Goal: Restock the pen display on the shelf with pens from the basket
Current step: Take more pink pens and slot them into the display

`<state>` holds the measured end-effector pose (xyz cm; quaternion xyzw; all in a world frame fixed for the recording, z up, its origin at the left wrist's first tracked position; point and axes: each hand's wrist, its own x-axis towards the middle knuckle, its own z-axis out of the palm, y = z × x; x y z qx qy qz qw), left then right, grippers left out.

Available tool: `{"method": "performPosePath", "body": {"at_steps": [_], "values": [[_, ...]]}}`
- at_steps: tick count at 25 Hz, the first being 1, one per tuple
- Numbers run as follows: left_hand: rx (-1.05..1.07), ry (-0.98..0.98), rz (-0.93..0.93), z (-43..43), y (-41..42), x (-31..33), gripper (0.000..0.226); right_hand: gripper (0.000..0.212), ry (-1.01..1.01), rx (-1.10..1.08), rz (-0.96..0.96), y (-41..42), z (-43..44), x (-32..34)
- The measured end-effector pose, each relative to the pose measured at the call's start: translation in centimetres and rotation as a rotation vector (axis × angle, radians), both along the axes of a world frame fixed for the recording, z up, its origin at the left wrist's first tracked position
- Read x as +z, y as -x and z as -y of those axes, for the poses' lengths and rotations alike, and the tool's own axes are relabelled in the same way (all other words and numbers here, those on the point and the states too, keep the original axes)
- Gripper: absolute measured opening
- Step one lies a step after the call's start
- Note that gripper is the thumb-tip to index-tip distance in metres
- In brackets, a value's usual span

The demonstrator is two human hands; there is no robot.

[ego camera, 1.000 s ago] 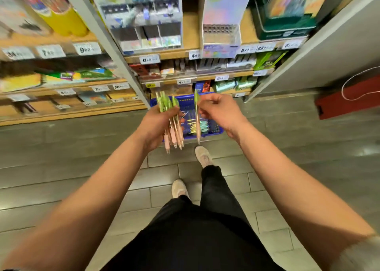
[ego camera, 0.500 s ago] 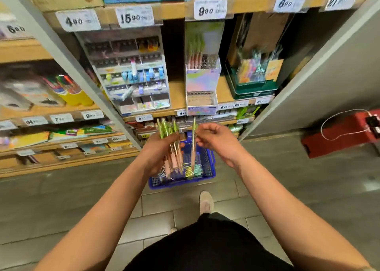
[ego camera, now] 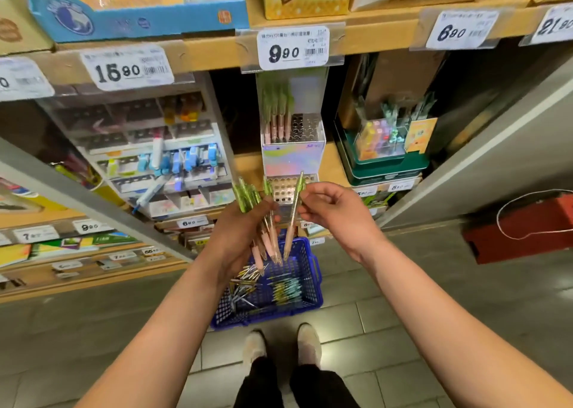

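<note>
The left hand (ego camera: 238, 231) is raised in front of the shelf (ego camera: 336, 166), its grip closed round a bunch of pens (ego camera: 248, 195): fingers and thumb wrap the middle of the barrels, the green glittery tops fan out above the fist and the pink ends point down over the basket (ego camera: 311, 280). Just beside it, the right hand (ego camera: 335, 212) pinches a single pen (ego camera: 290, 231) of the same kind between thumb and fingertips near its upper part; this pen hangs almost upright, tip down, close to the bunch but apart from it. Behind both hands stands the display (ego camera: 293, 159), an iridescent stepped holder on the shelf with two tiers of round holes. A few matching stocked pens (ego camera: 277, 122) stand at the left of its upper tier; the holes to their right are open, and the lower tier (ego camera: 288, 190), partly hidden by the hands, shows only open holes. A price tag (ego camera: 293, 49) reading 9.90 hangs on the shelf edge above it. The blue plastic basket sits on the tiled floor (ego camera: 434, 283) below the hands, just ahead of the person's shoes (ego camera: 254, 345), with loose pens (ego camera: 283, 288) of several colours lying in its bottom.
</note>
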<state>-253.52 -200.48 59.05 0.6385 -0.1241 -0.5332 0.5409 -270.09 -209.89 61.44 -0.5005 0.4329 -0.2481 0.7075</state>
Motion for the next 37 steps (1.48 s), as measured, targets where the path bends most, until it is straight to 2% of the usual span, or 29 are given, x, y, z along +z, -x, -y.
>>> {"method": "performPosePath", "body": {"at_steps": [7,13,16,20,26,30,33,37], "values": [[0.063,0.053,-0.053,5.6,-3.4,-4.1,0.015,0.010,0.230,-0.116,0.022,-4.8,7.3,-2.5],[0.049,0.135,-0.030,8.5,-5.8,-5.5,0.028,0.007,0.448,-0.352,0.060,-8.0,12.5,-2.6],[0.046,0.126,-0.016,8.8,-6.1,-5.8,0.035,0.010,0.622,-0.426,-0.026,-9.1,14.2,-1.9],[0.017,0.121,-0.005,8.5,-6.2,-5.9,0.037,0.021,0.757,-0.341,-0.184,-10.7,15.0,-1.5],[-0.015,0.133,-0.005,8.3,-6.5,-5.4,0.035,0.015,0.858,-0.194,-0.273,-11.7,14.2,-1.9],[-0.019,0.122,-0.014,8.6,-6.5,-5.1,0.034,0.013,0.890,-0.112,-0.396,-11.9,14.3,-3.0],[-0.012,0.113,-0.013,8.9,-6.4,-5.3,0.036,0.017,0.902,-0.089,-0.426,-12.0,14.0,-3.6],[0.005,0.123,-0.018,9.4,-6.1,-5.6,0.034,0.013,0.901,-0.067,-0.483,-12.2,13.8,-3.4]]}}
